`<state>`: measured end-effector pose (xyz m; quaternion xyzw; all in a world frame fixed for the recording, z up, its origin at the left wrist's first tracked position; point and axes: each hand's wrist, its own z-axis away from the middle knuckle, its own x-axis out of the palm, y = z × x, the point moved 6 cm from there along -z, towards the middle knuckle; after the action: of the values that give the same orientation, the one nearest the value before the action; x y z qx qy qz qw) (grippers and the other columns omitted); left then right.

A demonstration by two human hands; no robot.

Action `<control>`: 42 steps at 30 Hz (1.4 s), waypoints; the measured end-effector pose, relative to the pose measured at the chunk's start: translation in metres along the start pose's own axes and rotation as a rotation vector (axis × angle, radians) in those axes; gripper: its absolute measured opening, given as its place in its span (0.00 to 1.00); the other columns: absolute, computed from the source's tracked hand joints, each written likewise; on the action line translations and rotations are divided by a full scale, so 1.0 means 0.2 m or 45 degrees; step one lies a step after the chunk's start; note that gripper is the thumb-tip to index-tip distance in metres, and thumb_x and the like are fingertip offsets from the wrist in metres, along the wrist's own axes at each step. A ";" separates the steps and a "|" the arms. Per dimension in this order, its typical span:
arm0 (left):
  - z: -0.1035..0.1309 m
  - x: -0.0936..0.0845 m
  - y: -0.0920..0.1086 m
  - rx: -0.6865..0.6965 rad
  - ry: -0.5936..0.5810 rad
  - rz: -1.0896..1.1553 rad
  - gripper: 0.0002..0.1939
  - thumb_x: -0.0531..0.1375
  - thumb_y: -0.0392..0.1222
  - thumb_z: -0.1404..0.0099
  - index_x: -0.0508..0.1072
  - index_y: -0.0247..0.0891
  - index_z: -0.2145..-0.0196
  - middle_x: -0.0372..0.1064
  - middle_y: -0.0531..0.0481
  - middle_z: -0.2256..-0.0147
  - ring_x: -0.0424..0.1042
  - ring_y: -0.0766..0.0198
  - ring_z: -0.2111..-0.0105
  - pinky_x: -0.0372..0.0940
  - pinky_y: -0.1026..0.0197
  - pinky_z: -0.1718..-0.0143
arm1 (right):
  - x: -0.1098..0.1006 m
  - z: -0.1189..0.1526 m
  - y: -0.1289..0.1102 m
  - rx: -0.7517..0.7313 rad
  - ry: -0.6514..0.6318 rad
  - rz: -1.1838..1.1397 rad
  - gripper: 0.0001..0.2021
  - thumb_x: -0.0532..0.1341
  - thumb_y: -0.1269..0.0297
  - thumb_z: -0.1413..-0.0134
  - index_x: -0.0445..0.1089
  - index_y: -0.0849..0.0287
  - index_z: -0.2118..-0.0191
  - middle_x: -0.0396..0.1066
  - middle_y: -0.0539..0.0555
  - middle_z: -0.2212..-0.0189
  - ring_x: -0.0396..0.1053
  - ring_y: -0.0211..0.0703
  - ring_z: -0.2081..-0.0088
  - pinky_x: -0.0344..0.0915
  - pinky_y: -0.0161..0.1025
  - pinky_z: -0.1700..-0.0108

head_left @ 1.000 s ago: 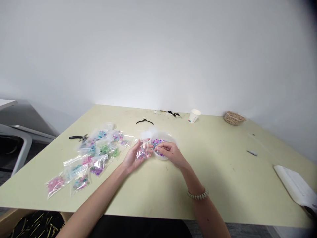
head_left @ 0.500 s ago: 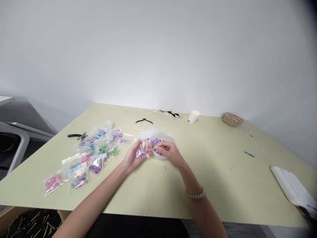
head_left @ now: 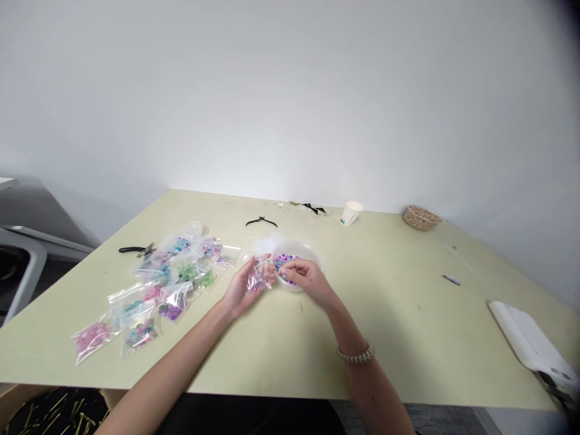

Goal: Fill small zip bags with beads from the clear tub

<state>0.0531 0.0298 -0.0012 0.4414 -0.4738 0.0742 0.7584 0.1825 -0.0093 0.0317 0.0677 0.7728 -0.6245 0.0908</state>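
Observation:
In the head view my left hand [head_left: 240, 291] holds a small clear plastic bag [head_left: 258, 278] with pink, blue and purple beads inside. Just right of it, a round whitish bowl [head_left: 312, 257] contains many purple, pink and blue beads [head_left: 285, 259]. Over the bowl's near side is my right hand [head_left: 312, 281], its thumb and fingertips pinched together beside the bag's right edge. What lies between those fingertips, if anything, is too small to make out. Several zip bags of beads [head_left: 185, 273] are spread to the left, in green, blue, pink and purple.
Pliers with black handles [head_left: 136, 249] lie left of the bags, and a second black pair [head_left: 261, 221] lies behind the bowl. A paper cup [head_left: 351, 213], a tub of tan pieces [head_left: 421, 218], a small tube [head_left: 451, 280] and a white device [head_left: 528, 338] are farther right.
The view has shifted slightly, so things on the table appear a little farther left. My hands keep nearly the same pose at the bag and bowl.

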 end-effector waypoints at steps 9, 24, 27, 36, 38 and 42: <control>0.00 0.00 0.00 0.007 0.006 -0.017 0.15 0.51 0.43 0.33 0.71 0.31 0.57 0.74 0.44 0.70 0.74 0.62 0.73 0.68 0.61 0.68 | 0.00 0.00 0.00 -0.014 -0.004 0.019 0.13 0.60 0.56 0.47 0.73 0.61 0.71 0.69 0.53 0.74 0.64 0.38 0.72 0.60 0.35 0.69; 0.00 0.00 0.00 0.020 0.008 -0.027 0.16 0.50 0.43 0.33 0.72 0.30 0.57 0.73 0.44 0.70 0.73 0.61 0.73 0.67 0.60 0.69 | 0.00 0.00 -0.01 0.015 -0.003 -0.028 0.12 0.60 0.56 0.47 0.73 0.61 0.71 0.68 0.52 0.75 0.62 0.37 0.73 0.59 0.35 0.69; 0.00 0.00 0.00 0.030 -0.001 -0.026 0.15 0.51 0.43 0.33 0.72 0.31 0.57 0.73 0.44 0.70 0.73 0.62 0.73 0.67 0.61 0.68 | 0.00 0.00 -0.01 0.017 -0.004 -0.046 0.13 0.60 0.56 0.48 0.73 0.61 0.71 0.68 0.52 0.75 0.62 0.37 0.73 0.59 0.35 0.69; 0.01 0.01 0.01 0.063 -0.030 -0.103 0.15 0.54 0.45 0.35 0.72 0.32 0.57 0.73 0.44 0.69 0.73 0.61 0.71 0.66 0.61 0.66 | 0.00 0.00 -0.02 0.013 -0.003 -0.034 0.13 0.61 0.55 0.48 0.73 0.61 0.71 0.69 0.53 0.74 0.63 0.37 0.72 0.59 0.35 0.69; 0.01 0.02 0.01 0.067 -0.027 -0.108 0.15 0.54 0.45 0.35 0.72 0.32 0.57 0.73 0.44 0.68 0.73 0.62 0.70 0.66 0.61 0.66 | 0.00 0.00 -0.02 0.006 0.002 -0.022 0.13 0.60 0.55 0.48 0.73 0.61 0.71 0.69 0.53 0.74 0.63 0.38 0.72 0.60 0.35 0.69; 0.01 0.03 0.01 0.076 -0.036 -0.121 0.15 0.55 0.45 0.36 0.73 0.33 0.57 0.73 0.45 0.69 0.72 0.63 0.71 0.65 0.62 0.67 | 0.00 0.00 -0.02 0.007 0.000 -0.004 0.13 0.60 0.56 0.48 0.73 0.61 0.71 0.70 0.53 0.73 0.64 0.38 0.71 0.60 0.35 0.69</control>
<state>0.0536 0.0271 0.0043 0.4868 -0.4606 0.0460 0.7407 0.1813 -0.0102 0.0350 0.0668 0.7711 -0.6268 0.0896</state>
